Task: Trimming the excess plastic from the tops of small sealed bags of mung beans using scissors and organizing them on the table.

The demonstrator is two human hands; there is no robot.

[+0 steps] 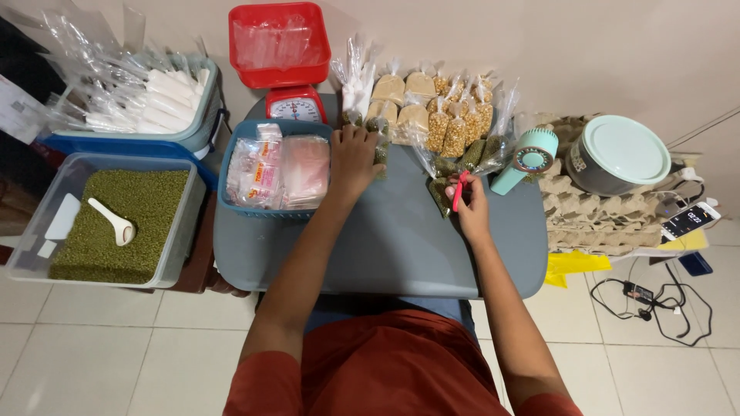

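Observation:
My left hand (353, 158) reaches across the grey table (385, 246) and closes on a small clear bag of green beans (381, 142) near the back row of filled bags. My right hand (470, 208) grips a slim red tool (459, 191) and rests against another small bag of green beans (441, 192). More sealed bags of beans and yellow kernels (451, 115) stand behind both hands.
A blue basket of plastic packets (271, 173) sits left of my left hand. A red scale with tray (281, 54) stands behind it. A clear tub of green beans with a white scoop (116, 223) is far left. A mint hand fan (528, 158), a round lidded pot (617, 154) and a phone (688, 221) lie to the right.

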